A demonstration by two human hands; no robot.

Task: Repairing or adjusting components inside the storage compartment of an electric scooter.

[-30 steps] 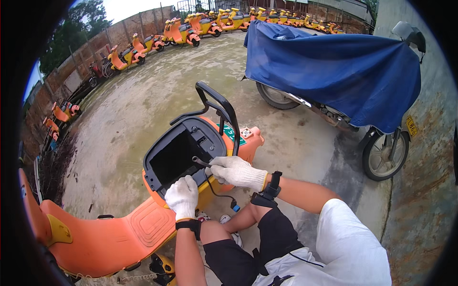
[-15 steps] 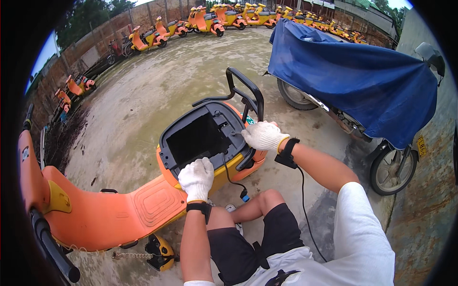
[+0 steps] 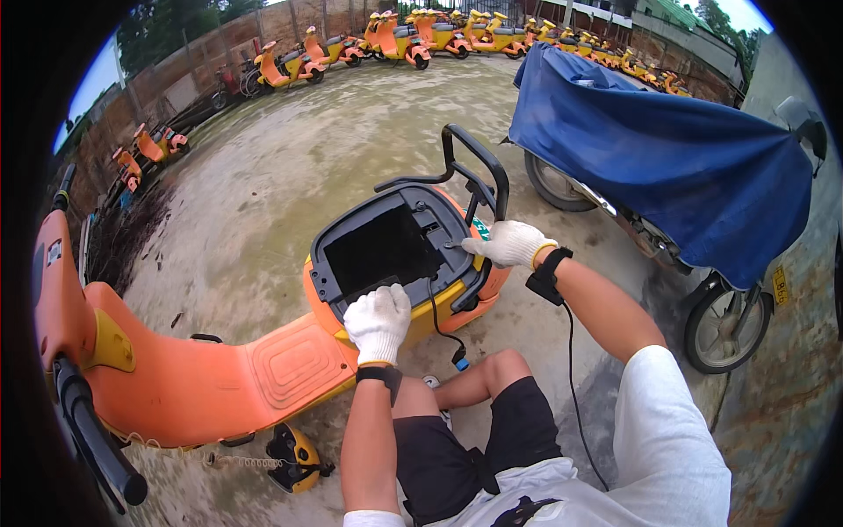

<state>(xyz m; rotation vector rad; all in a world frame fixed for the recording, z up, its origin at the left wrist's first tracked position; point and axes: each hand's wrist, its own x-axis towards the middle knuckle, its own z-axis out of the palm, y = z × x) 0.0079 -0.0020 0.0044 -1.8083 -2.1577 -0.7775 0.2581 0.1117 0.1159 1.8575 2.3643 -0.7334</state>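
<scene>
stretching from nine o'clock, an orange-and-yellow plastic scooter [image 3: 202, 386] bears an open, dark-grey plastic compartment [image 3: 446, 230]. at its six o'clock rim curls the person's white-knit-gloved left hand [image 3: 378, 321], probably for steadiness; a blue-tipped black cable [image 3: 459, 356] dangles at five; at three, the white-knit-gloved right hand [image 3: 511, 243] bends its fingers. whether either clamps anything, one cannot tell.

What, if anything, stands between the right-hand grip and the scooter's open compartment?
Nothing visible blocks it: only the dark rim lies between the right-hand grip and the open compartment. The black rack rises beside the grip, and the cable hangs down the scooter's near side, off the direct path.
</scene>
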